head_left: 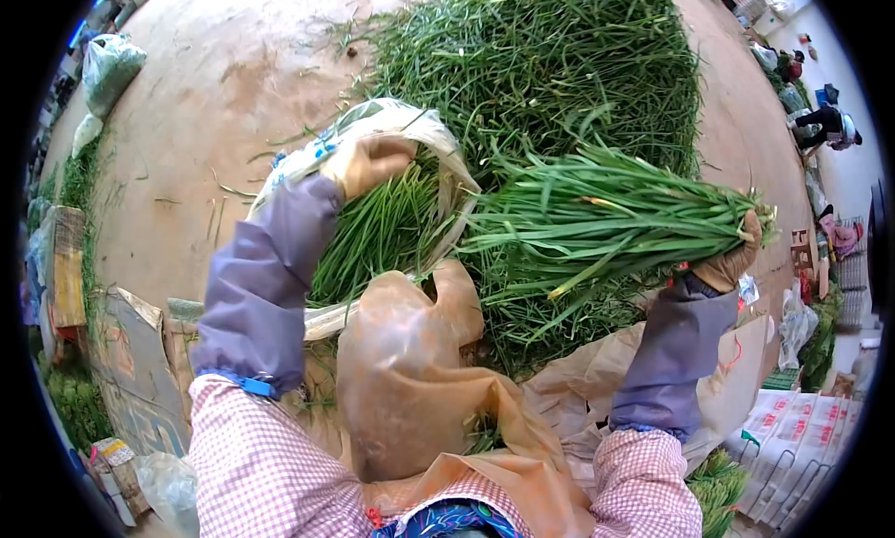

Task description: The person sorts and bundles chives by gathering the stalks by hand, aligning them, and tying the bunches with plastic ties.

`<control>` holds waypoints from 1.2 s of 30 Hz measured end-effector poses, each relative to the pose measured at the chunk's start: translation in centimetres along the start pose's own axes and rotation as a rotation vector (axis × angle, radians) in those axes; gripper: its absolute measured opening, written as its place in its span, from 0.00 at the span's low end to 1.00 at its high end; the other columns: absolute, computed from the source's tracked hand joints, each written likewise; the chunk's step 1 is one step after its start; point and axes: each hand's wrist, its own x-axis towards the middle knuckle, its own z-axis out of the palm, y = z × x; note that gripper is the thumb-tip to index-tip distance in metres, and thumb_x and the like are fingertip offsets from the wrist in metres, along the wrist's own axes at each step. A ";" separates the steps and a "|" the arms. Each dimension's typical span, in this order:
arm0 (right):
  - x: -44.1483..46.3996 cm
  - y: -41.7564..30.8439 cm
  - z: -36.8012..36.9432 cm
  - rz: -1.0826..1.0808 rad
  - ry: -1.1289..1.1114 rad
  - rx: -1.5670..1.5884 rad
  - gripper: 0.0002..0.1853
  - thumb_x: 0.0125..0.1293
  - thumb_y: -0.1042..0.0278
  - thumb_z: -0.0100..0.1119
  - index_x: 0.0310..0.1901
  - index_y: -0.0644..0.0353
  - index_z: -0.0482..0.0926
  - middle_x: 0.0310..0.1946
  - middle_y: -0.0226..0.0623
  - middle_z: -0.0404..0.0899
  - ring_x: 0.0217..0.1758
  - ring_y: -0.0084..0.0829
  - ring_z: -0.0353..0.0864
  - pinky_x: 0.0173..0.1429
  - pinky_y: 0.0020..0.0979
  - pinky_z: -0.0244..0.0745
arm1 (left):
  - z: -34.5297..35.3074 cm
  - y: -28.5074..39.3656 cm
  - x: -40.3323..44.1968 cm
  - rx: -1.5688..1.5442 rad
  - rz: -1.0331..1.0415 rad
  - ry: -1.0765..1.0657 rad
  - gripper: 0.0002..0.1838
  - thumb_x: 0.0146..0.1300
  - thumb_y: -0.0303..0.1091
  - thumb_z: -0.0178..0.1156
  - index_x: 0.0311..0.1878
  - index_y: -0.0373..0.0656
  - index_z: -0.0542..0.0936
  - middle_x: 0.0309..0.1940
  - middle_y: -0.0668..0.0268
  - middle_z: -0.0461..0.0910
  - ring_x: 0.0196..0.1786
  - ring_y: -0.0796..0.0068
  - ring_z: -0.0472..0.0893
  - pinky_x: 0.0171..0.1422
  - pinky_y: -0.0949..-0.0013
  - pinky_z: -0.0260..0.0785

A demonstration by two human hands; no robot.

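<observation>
My right hand [732, 258], in a tan glove, grips a bunch of garlic chives [606, 216] by its stem end. The long green leaves point left over a large heap. My left hand [373, 163], gloved too, is curled at the rim of a white plastic bag [401, 117], its fingers bent inward over the opening. More chives [382, 230] fill this bag, lying lengthwise. Just what the left fingertips touch is partly hidden. Purple sleeve covers come down to both gloves.
A big heap of loose chives [541, 62] covers the floor ahead. A brown plastic apron [401, 379] drapes over my lap and knees. Cardboard [140, 370] lies at left. Stacked white boxes [792, 445] stand at right, and a person [828, 126] is farther off.
</observation>
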 end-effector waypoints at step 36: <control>-14.5 8.3 1.9 0.533 0.336 0.360 0.08 0.62 0.64 0.60 0.36 0.61 0.80 0.29 0.36 0.82 0.28 0.33 0.81 0.34 0.34 0.80 | 25.6 19.0 -26.3 -1.050 -0.385 -0.733 0.54 0.50 0.50 0.72 0.75 0.43 0.53 0.65 0.62 0.65 0.65 0.66 0.68 0.70 0.59 0.60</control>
